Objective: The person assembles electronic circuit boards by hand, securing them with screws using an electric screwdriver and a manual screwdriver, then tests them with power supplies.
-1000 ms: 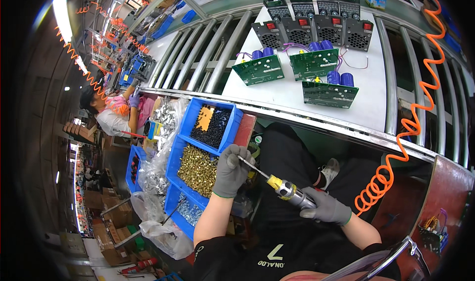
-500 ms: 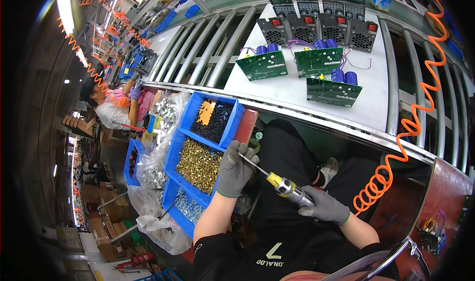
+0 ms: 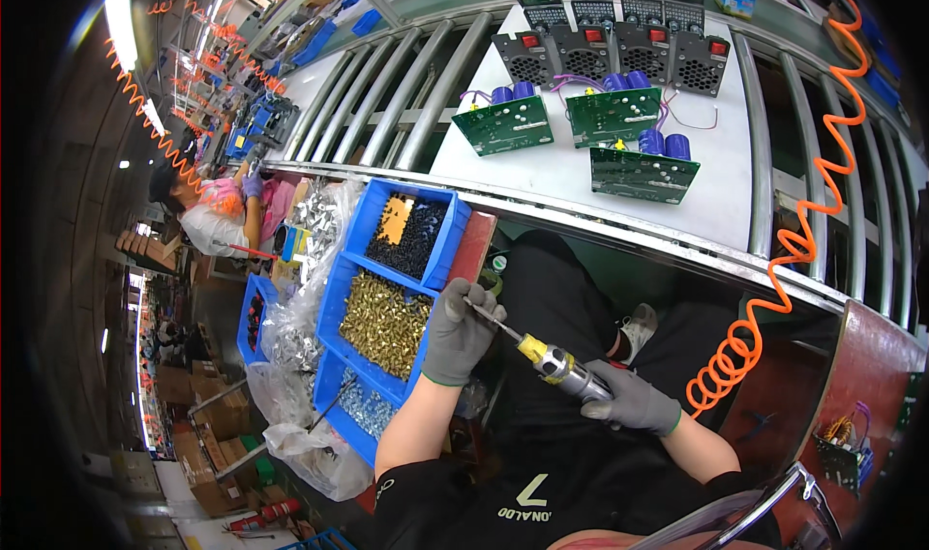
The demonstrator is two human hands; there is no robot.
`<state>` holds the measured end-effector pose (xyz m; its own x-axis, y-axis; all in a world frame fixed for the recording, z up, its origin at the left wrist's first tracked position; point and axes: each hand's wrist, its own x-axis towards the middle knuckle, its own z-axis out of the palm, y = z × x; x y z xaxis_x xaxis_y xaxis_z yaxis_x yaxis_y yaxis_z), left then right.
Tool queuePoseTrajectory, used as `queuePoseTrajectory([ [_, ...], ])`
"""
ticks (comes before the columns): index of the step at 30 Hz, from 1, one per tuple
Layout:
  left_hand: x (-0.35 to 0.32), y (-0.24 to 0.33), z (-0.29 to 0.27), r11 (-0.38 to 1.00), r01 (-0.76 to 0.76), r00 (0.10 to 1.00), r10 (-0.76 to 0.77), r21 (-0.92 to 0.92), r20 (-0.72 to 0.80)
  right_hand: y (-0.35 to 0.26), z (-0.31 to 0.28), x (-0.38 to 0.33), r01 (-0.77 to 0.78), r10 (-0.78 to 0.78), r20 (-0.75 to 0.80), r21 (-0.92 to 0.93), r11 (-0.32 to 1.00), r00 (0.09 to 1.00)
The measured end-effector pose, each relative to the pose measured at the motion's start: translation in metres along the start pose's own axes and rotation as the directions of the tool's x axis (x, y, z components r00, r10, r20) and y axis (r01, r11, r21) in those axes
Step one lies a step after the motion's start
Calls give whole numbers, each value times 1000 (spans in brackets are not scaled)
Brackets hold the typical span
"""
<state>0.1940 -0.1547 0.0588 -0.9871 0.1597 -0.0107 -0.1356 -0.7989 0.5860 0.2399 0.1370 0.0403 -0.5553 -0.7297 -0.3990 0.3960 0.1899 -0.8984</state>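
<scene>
My right hand (image 3: 639, 401), in a grey glove, is wrapped round the rear of a pneumatic screwdriver (image 3: 554, 364) with a silver body and a yellow collar. Its long thin bit points up and left. At the bit's tip are the closed fingers of my grey-gloved left hand (image 3: 455, 339); anything small pinched there is too small to make out. Just left of that hand stands a blue bin of brass-coloured fasteners (image 3: 385, 326). Black screws (image 3: 422, 240) fill the bin above it, and silver screws (image 3: 368, 407) lie in the one below.
Green circuit boards (image 3: 503, 124) with purple capacitors and black perforated housings (image 3: 702, 64) stand on a white board (image 3: 726, 178) over the rollers. An orange coiled hose (image 3: 789, 245) hangs at the right. Plastic bags (image 3: 300, 327) lie beyond the bins. A co-worker (image 3: 215, 226) sits at far left.
The whole view has shifted slightly to the left. Both hands keep nearly the same pose, with the bit's tip still at my left fingers.
</scene>
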Motion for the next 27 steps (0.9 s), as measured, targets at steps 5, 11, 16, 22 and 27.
queuePoseTrajectory([
  [5,-21,9,13,914,87,972,10,397,-236,5,-1,1,-68,60,54,171,983,997],
  [11,-158,155,-3,292,480,866,-6,828,-500,3,8,2,-22,1,53,402,915,999],
  [16,-332,261,-53,88,973,208,76,214,-975,-5,6,1,-52,44,34,307,950,998],
  [22,-393,223,-91,-250,905,423,455,343,-784,-5,4,-1,-33,14,63,314,949,998],
  [27,-357,186,-105,-232,973,206,843,9,-497,2,4,-6,-23,5,61,302,953,998],
])
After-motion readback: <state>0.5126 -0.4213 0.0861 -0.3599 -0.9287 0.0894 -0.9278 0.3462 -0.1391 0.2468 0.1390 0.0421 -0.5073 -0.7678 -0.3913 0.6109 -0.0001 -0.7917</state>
